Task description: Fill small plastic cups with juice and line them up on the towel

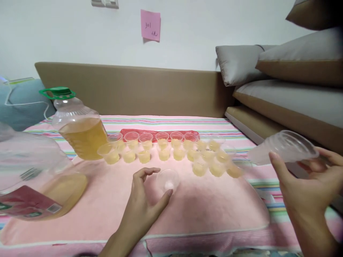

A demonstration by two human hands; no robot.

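Note:
My left hand has its thumb and fingers around a small clear plastic cup, which looks to hold no liquid, low over the pink mat. On the right, my right hand grips a stack of nested clear plastic cups, tilted on its side. Beyond my hands, several clear cups with pale yellow liquid stand in rows on the mat. A large clear jug with a green cap and yellow liquid stands at left. Nearer on the left is another clear jug with a red label, partly out of view.
The pink mat lies on a striped cloth. A red plastic wrapper lies behind the cups. Grey-brown cushions are piled at right. A brown headboard runs along the wall, with a pink note above.

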